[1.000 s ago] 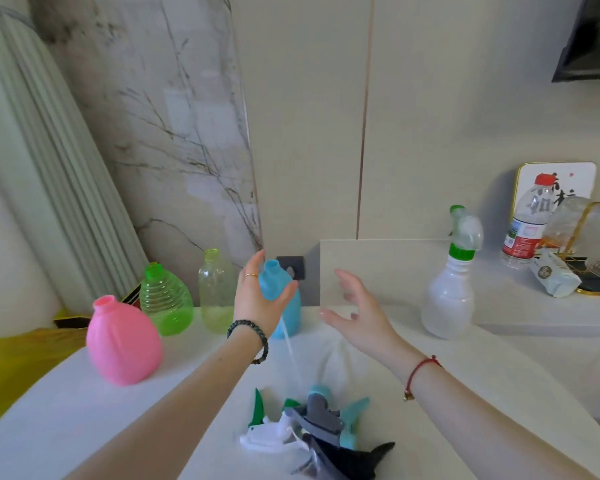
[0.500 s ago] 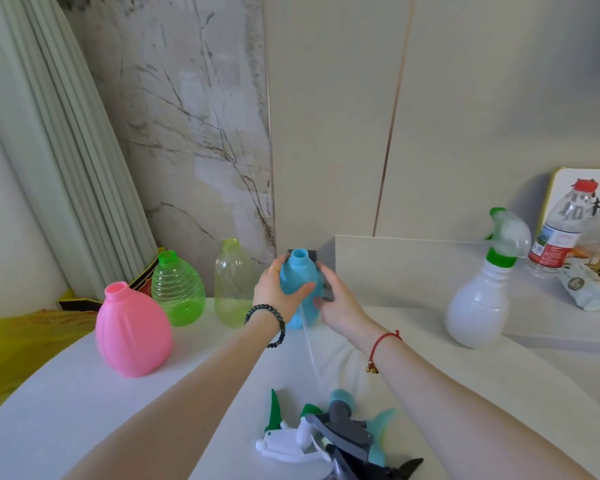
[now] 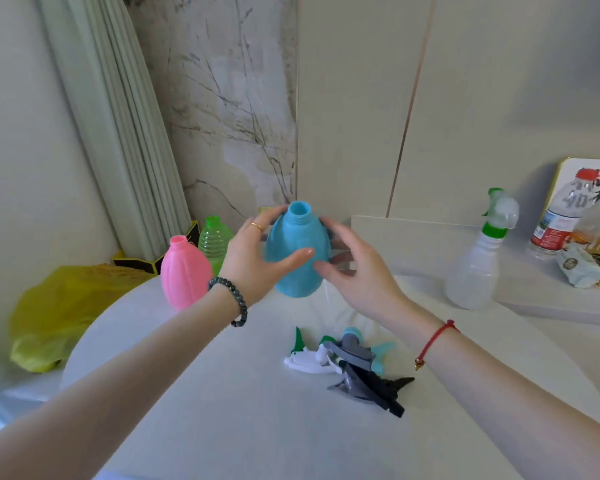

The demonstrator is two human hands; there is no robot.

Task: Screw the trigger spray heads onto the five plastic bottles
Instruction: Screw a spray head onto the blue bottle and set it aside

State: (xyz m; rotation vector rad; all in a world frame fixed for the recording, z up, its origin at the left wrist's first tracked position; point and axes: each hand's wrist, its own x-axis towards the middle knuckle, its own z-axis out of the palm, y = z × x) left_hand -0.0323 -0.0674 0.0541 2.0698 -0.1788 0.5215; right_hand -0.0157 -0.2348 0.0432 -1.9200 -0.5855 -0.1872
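Blue bottle (image 3: 297,258) is sitting right in the grip, neck open and uncapped, lifted just clear of the table (image 3: 222,410). The left hand (image 3: 253,261) is clasping it, thumb lying across the front, fingers wrapping behind. The right hand (image 3: 357,271) is hovering at the other flank, fingers loose and spread. It's blurred, so I can't tell whether it's actually touching.

Just left of the grip, the pink bottle (image 3: 186,271) is standing capless, and the green bottle (image 3: 213,242) is peeking out behind it, half covered. Below the grip, nearer the person, the spray heads (image 3: 354,365) are lying in a tangle: white, grey, black, teal and green bits overlapping, too jumbled to count.

Well right of the grip, a white bottle (image 3: 473,271) is standing with a green-collared head already on. Beyond it, a water bottle (image 3: 556,223) is showing a red-and-white label, the print too small to read. Behind that, a gold-edged panel (image 3: 568,171) is carrying dark brush characters, cut off by the frame edge and unreadable. A crumpled packet (image 3: 577,270) is bearing a round emblem, wording illegible.

Far left, a yellow bag (image 3: 59,306) is slumping below the table edge.
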